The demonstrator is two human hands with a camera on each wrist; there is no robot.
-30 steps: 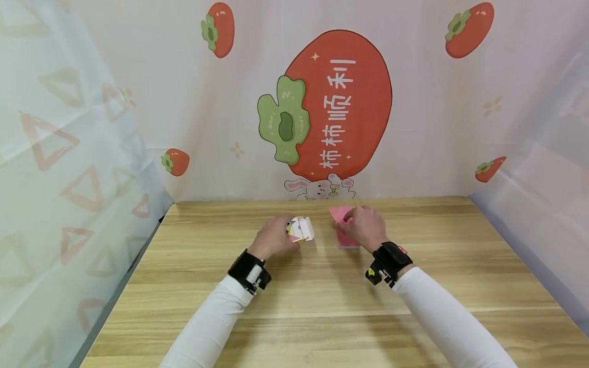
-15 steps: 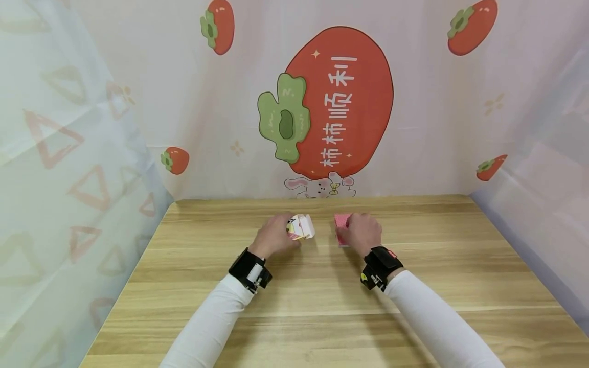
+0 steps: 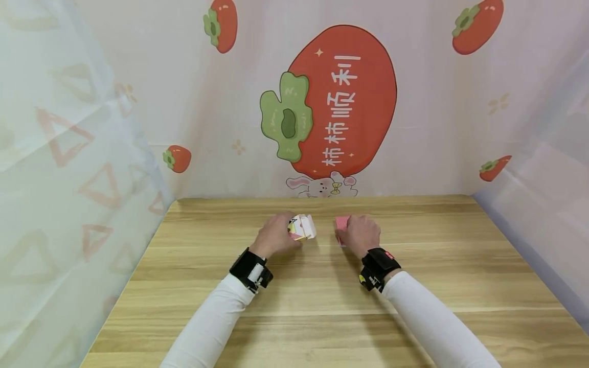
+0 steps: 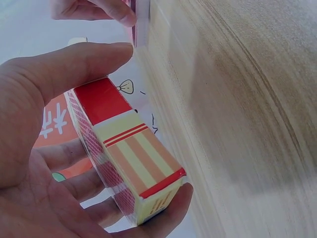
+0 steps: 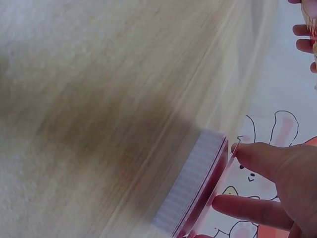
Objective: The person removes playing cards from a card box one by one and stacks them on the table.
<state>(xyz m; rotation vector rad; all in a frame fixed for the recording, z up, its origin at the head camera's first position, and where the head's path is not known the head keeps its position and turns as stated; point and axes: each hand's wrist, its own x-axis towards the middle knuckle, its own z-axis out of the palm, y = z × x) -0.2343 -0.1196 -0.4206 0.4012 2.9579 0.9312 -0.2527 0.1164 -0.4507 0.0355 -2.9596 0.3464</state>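
Observation:
My left hand [image 3: 277,236] grips a small playing-card box [image 4: 138,148], thumb on one side and fingers round the other. Its white flap [image 3: 309,226] stands open towards the right. A deck of playing cards [image 5: 190,183] lies on the table to the right of the box, pink-red backs upward. Over it my right hand [image 3: 363,235] holds a thin card or cards [image 5: 230,161] by the edges, between thumb and fingers. A narrow gap shows between these and the deck in the right wrist view. How many cards it holds, I cannot tell.
Both things are near the back of a wooden table [image 3: 299,306]. Behind it hangs a white curtain [image 3: 423,128] printed with persimmons and a rabbit. Another pale curtain [image 3: 69,179] hangs along the left side.
My right hand has come down and slightly left, bringing the tilted pink card or cards over the deck and into line with it. The left hand and box have hardly moved.

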